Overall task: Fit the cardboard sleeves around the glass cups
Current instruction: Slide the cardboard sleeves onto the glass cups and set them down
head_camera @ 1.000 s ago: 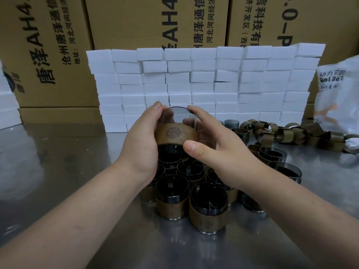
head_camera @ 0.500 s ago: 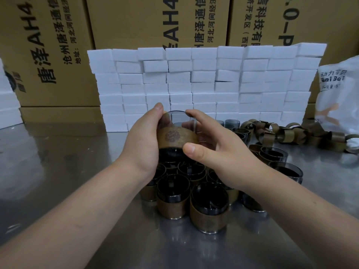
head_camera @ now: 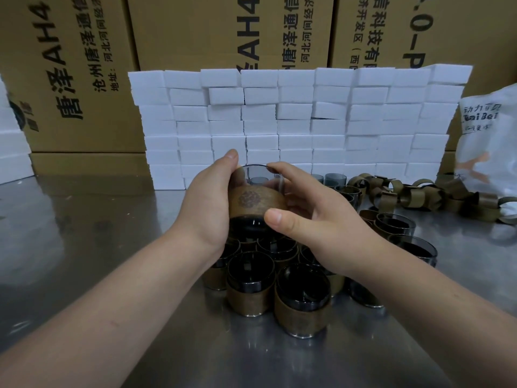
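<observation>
At frame centre the left hand (head_camera: 207, 203) and right hand (head_camera: 316, 228) both curl round a glass cup (head_camera: 257, 177) wearing its cardboard sleeve (head_camera: 251, 203), just above the sleeved cups (head_camera: 247, 299). Steel table (head_camera: 84, 247) stretches wide at left; loose sleeves (head_camera: 414, 196) crowd the right edge.

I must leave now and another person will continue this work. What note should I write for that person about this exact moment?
Left hand: grips the glass cup by its left side, above the table.
Right hand: holds the same cup, thumb at the lower edge of the sleeve, fingers at the rim.
Done: the sleeve sits around this cup's middle. A group of sleeved cups stands just under the hands.
Left: set this cup down, then fit the bare cups behind and right of the hands, using the loose sleeves piled at the far right.
</observation>
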Available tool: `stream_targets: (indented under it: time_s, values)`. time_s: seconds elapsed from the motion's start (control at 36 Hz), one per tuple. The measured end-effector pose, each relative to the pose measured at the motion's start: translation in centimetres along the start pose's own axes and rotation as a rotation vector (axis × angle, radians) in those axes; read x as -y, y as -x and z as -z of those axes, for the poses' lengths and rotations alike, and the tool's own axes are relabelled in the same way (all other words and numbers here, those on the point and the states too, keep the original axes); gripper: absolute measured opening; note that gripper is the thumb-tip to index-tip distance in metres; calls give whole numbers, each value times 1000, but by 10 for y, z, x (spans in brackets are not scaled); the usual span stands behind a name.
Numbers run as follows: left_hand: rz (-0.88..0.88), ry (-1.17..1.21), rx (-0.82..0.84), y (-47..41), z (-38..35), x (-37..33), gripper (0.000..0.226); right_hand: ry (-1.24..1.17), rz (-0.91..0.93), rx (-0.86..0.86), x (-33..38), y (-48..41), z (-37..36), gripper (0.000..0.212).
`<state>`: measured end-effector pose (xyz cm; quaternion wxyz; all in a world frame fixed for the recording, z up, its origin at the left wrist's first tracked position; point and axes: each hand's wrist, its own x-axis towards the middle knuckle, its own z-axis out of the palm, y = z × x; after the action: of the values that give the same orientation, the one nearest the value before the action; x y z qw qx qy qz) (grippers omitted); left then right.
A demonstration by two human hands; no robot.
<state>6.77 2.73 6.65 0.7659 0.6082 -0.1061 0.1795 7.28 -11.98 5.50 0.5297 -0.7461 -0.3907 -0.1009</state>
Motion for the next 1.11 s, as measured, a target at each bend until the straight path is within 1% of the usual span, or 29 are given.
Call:
stream_targets:
  time_s: [0.44,0.58,0.67,0.75,0.86,0.97,1.06,1.11]
  values:
    - [22,-14,12,0,0,0,45,-8,8,3,1,1,0,48]
    - [12,3,-3,2,-2,-2,39,-15,14,-5,1,1,0,45]
    - [10,38,10,3,-3,-3,43,-5,9,-4,2,1,0,46]
    - [3,41,28,4,-4,-4,56,2,4,-3,3,1,0,46]
    - [-6,13,42,5,-4,-4,60,-14,0,3,4,1,0,43]
    - [1,13,43,4,-4,-5,58,-15,5,2,5,2,0,41]
    - [3,17,18,3,-3,-4,49,-23,4,-4,5,2,0,40]
    - [9,19,28,4,-3,-4,51,-26,2,-2,6,2,0,41]
